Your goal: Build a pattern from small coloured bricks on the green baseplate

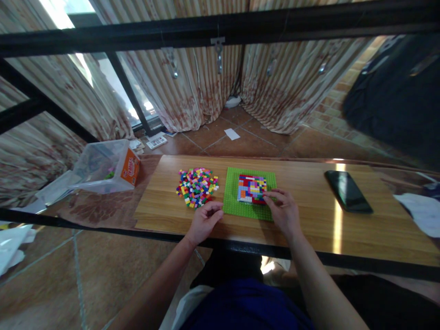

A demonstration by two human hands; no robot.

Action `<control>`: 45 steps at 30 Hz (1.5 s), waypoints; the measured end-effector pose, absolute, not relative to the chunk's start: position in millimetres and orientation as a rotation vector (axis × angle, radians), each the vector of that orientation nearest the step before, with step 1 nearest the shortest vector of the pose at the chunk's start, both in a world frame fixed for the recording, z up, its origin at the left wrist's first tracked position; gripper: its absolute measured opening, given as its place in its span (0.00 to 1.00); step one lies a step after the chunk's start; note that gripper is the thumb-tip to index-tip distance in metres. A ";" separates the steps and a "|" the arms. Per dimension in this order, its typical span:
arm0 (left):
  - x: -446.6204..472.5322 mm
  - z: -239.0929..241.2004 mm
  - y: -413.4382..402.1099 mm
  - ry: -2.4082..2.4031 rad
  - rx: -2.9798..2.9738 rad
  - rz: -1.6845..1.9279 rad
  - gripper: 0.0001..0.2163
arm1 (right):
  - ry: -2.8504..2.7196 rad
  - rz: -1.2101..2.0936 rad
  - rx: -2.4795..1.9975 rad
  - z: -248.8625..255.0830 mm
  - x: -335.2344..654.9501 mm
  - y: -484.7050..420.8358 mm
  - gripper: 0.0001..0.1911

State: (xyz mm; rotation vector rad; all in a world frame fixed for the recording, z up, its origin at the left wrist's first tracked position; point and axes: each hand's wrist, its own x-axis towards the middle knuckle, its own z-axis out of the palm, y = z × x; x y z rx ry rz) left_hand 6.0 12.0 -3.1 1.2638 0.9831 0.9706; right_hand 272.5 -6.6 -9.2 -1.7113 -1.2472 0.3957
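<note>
A square build of small multicoloured toy bricks (252,189) stands on a green baseplate (232,210). My right hand (283,211) reaches over the plate's right side, thumb and fingertips pinched at the build's lower right corner. Whatever lies in that pinch is too small to tell. Left of the plate is a loose pile of small coloured bricks (197,185). My left hand (206,221) rests between pile and plate, near the front edge. Its fingers are curled with the thumb drawn close to them, and anything between them cannot be made out.
A clear plastic bin (99,185) with an orange label stands left of the wooden board (302,229). A black phone (348,191) lies on the right. Beyond the table's far edge, a dark metal bar (192,34) crosses in front of striped curtains (192,91).
</note>
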 end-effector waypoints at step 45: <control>-0.5 -7.3 -1.7 1.106 1.395 1.025 0.09 | -1.366 0.217 -1.844 -20.6 270.9 -26.0 0.24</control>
